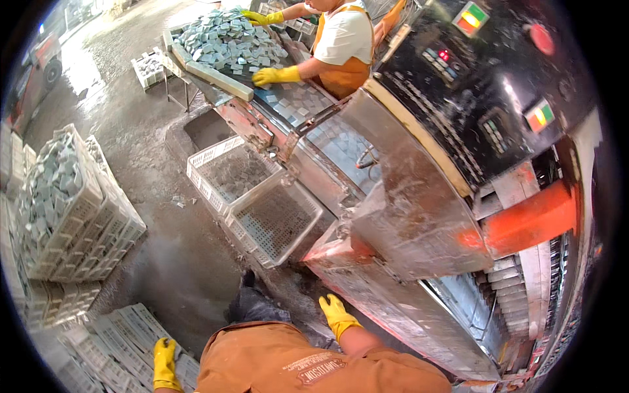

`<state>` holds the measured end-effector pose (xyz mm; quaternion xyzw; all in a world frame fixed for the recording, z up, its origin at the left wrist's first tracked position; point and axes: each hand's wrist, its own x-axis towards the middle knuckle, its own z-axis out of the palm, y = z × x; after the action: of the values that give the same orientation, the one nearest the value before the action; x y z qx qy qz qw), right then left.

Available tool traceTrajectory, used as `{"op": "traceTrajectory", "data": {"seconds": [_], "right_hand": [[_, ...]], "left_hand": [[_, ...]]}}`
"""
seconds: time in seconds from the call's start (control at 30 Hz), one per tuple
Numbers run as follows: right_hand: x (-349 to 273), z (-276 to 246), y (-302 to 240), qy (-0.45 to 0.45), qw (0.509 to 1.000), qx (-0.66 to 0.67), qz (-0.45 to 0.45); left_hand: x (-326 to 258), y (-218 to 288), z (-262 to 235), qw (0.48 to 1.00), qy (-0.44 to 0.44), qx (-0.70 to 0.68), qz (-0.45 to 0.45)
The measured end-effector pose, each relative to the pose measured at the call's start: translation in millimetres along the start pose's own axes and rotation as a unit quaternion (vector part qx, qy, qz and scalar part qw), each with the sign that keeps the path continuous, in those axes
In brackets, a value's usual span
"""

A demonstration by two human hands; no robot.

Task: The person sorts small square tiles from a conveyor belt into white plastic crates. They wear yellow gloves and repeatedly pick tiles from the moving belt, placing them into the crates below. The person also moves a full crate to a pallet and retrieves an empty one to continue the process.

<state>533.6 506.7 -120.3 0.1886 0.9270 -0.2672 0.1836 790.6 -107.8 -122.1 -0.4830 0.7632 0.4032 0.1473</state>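
My left hand (166, 365), in a yellow rubber glove, hangs at my left side next to a stack of pale plastic crates (134, 337). Its fingers are loosely bent, with a small gap between them, and nothing shows in it. My right hand (338, 317), gloved alike, is held out to the right of my brown apron (262, 357). Its fingers are apart and empty, close to the machine's metal side (383, 304). Ahead of me on the floor stand two white slotted crates; the nearer crate (278, 223) has a dark bottom, and the farther crate (234, 171) holds small pieces.
A co-worker (344, 49) in yellow gloves handles a heap of grey-green tiles (226, 40) on the machine's feed table. Tile-filled crates (62, 190) are stacked at left. A black control panel (485, 85) and an orange-red bar (531, 223) are on the right.
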Motion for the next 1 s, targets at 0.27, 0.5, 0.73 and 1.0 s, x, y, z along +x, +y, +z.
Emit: {"op": "traceTrajectory", "data": {"seconds": [0.27, 0.5, 0.73, 1.0], "right_hand": [[196, -4, -200, 0.143, 0.965, 0.208, -0.068], [365, -83, -416, 0.201, 0.891, 0.402, -0.070], [492, -107, -500, 0.278, 0.878, 0.367, 0.133], [457, -112, -542, 0.337, 0.880, 0.209, 0.260]], "left_hand": [[88, 182, -1, 0.988, -0.114, 0.070, 0.072], [184, 310, -65, 0.988, -0.008, 0.064, 0.137], [311, 486, -87, 0.933, -0.026, 0.092, 0.347], [391, 784, 20, 0.676, -0.160, 0.101, 0.713]]}}
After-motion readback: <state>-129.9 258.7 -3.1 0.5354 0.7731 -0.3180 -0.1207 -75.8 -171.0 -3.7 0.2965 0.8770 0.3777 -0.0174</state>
